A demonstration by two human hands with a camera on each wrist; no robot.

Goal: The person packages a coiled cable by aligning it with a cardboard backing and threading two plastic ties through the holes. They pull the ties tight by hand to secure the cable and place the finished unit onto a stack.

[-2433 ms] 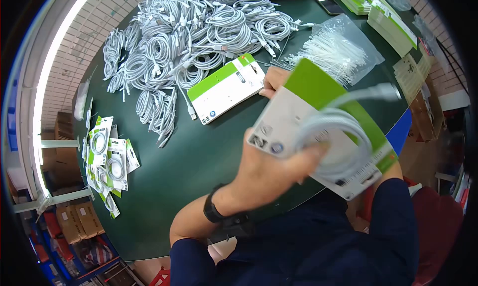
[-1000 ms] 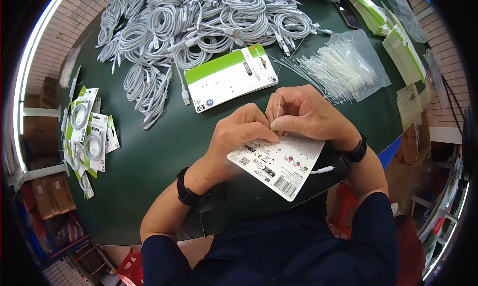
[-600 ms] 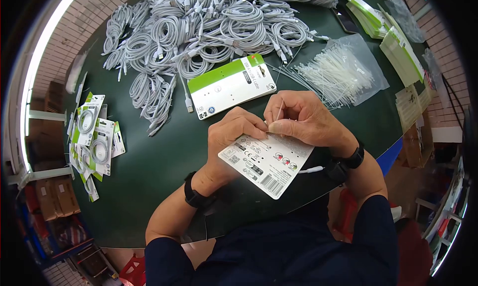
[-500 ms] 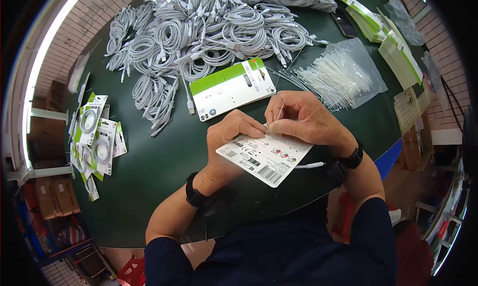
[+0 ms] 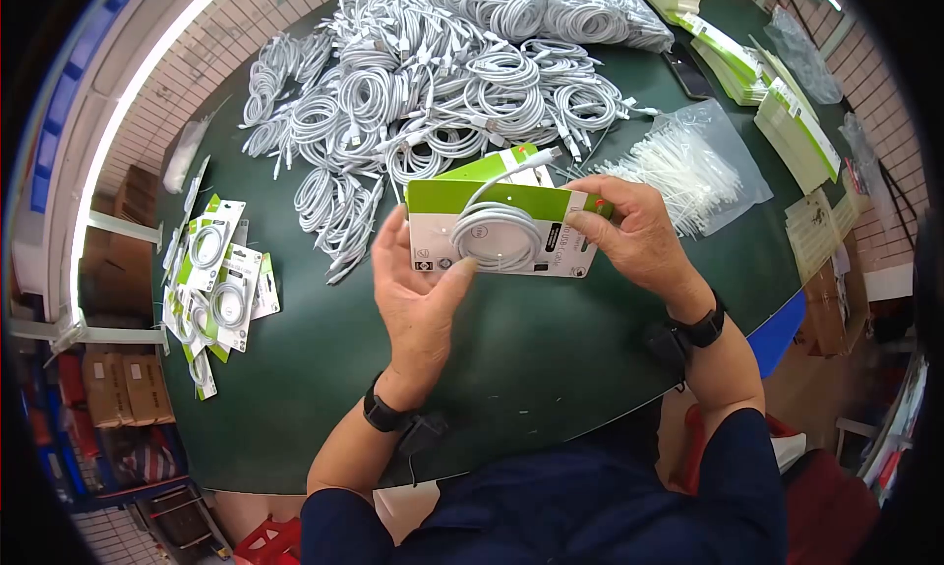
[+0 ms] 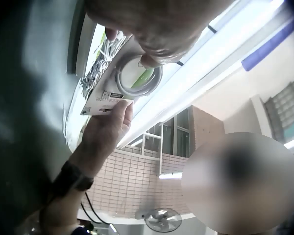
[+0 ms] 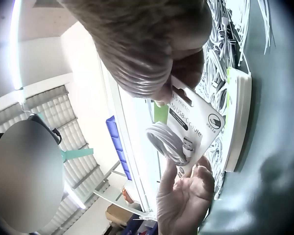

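Both hands hold a green-and-white packaging card (image 5: 565, 233) upright over the table, its printed front toward the head camera. A coiled white USB cable (image 5: 534, 238) lies against the card's front, one end sticking up past the top edge. My left hand (image 5: 415, 304) grips the card's left end, thumb in front by the coil and fingers behind. My right hand (image 5: 639, 236) pinches the right end near the hang hole, which shows in the right wrist view on the card (image 7: 201, 115). Behind it, a stack of cards (image 5: 521, 159) is mostly hidden.
A big heap of coiled cables (image 5: 433, 83) covers the back of the table (image 5: 551, 368). A bag of white cable ties (image 5: 683, 177) lies right, with stacked cards (image 5: 787, 137) and a phone (image 5: 688, 71) beyond. Packaged cables (image 5: 211, 290) pile up at the left edge.
The card has turned from its printed back to its front, showing the coil, and has risen toward the card stack. Both hands have shifted from its middle to its two ends.
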